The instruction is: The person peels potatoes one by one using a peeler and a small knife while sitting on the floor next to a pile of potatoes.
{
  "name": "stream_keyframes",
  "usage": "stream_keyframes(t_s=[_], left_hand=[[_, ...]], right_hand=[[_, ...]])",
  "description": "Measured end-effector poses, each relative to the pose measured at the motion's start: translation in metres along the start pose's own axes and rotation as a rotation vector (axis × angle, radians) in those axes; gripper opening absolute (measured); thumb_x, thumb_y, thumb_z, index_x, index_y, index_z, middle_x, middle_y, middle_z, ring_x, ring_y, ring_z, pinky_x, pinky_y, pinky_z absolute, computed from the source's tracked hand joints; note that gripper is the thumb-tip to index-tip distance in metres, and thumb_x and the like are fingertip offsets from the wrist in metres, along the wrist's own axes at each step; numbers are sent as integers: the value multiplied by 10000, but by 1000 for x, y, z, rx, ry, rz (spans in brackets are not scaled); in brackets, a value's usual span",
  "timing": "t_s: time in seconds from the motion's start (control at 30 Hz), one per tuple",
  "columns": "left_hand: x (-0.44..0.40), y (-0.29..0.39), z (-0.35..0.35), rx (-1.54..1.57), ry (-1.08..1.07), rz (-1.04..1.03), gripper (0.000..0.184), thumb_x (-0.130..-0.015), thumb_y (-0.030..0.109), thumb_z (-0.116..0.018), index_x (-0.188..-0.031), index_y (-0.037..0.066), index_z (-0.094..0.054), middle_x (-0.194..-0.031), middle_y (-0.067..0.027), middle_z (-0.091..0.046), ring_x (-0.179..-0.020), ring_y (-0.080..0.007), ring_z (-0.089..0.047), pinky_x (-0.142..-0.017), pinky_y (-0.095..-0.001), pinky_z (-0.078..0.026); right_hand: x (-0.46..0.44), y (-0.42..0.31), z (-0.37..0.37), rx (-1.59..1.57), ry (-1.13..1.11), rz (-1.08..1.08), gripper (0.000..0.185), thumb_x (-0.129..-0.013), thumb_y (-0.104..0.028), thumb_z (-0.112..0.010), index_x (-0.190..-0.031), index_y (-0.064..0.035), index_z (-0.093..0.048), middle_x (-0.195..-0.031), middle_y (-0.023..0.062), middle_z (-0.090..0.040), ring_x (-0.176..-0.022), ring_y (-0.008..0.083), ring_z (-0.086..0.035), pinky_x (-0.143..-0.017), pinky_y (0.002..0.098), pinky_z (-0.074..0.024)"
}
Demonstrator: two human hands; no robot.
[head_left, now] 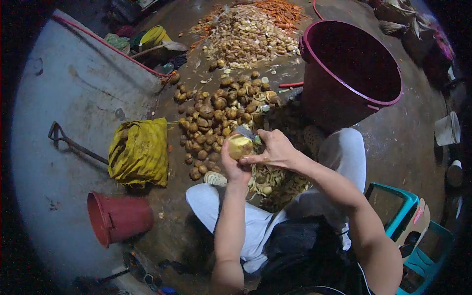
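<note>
My left hand (pixel 232 164) is closed around a partly peeled potato (pixel 240 147) with pale yellow flesh showing, held up in front of my knees. Gripped in my right hand (pixel 275 149) is a grey-bladed peeling tool (pixel 244 131). Its blade lies along the potato's upper side, and a bit of green shows near the fingers; most of its handle is hidden. Below and beyond my hands, brown unpeeled potatoes (pixel 204 123) are heaped on the floor. Pale peelings (pixel 268 182) lie in a pile under my right hand, between my feet.
To the right rises a large maroon bin (pixel 324 93). A yellow sack (pixel 137 155), a red bucket (pixel 129 220) and a long-handled tool (pixel 78 146) are on the left. Farther off lie pale pieces (pixel 250 34) and orange pieces (pixel 280 12). A teal stool (pixel 400 206) stands at right.
</note>
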State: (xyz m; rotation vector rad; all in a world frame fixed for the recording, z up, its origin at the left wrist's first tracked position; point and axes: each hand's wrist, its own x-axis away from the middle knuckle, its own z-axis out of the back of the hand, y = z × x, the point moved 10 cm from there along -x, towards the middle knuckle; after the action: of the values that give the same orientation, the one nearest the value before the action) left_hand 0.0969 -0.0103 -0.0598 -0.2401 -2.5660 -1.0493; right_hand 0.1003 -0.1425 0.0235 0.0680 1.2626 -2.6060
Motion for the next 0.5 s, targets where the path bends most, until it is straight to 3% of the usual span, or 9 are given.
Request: stream_keyframes(t_s=[0.23, 0.3, 0.5], left_hand=[[5, 1, -1, 3, 19, -120, 410, -915, 455, -492, -1121, 107, -559, -1002, -32, -610, -877, -181, -610, -773, -350, -516], [5, 8, -1, -14, 16, -197, 417, -918, 459, -491, -1124, 102, -558, -1021, -35, -607, -905, -182, -603, -790, -350, -511], [15, 14, -15, -2, -9, -208, 411, -934, 445, -476, -1124, 92, -566, -1054, -31, -596, -966, -175, -582, -818, -324, -495]], right_hand=[[-5, -2, 4, 13, 13, -53, 838, -574, -770, -683, -713, 49, -576, -544, 222, -557, -557, 381, -622, -551, 439, -508], [-5, -9, 12, 63, 56, -18, 754, -567, -654, -770, -710, 62, -582, -530, 211, -529, -513, 362, -587, -529, 412, -476], [-7, -8, 6, 99, -2, 0, 740, -572, -705, -730, -629, 5, -531, -519, 198, -511, -499, 371, -563, -497, 424, -452]])
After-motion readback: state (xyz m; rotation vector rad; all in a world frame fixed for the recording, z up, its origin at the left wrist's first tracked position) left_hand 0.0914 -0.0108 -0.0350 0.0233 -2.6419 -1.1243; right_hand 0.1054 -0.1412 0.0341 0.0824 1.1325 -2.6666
